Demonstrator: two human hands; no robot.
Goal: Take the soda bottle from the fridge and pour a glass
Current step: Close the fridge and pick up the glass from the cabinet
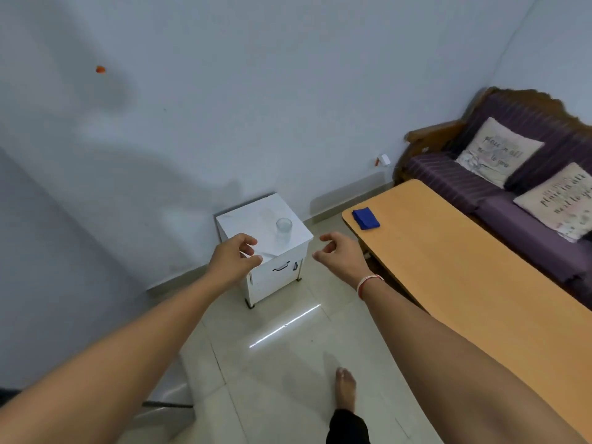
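An empty clear glass [284, 229] stands upright on a small white cabinet [256, 219] against the wall. Both arms reach forward above the floor. My left hand [235, 256] hovers in front of the cabinet's near left corner, fingers loosely curled, holding nothing. My right hand [339, 253] hovers just right of the cabinet, fingers also loosely curled and empty, with a bracelet on the wrist. No soda bottle or open fridge shows. A grey upright surface [38, 267] fills the left edge; I cannot tell what it is.
A long wooden table [464, 267] runs along the right with a folded blue cloth [365, 218] at its far end. Behind it stands a purple sofa [455, 179] with two cushions. My bare foot [346, 387] rests on the pale tiled floor.
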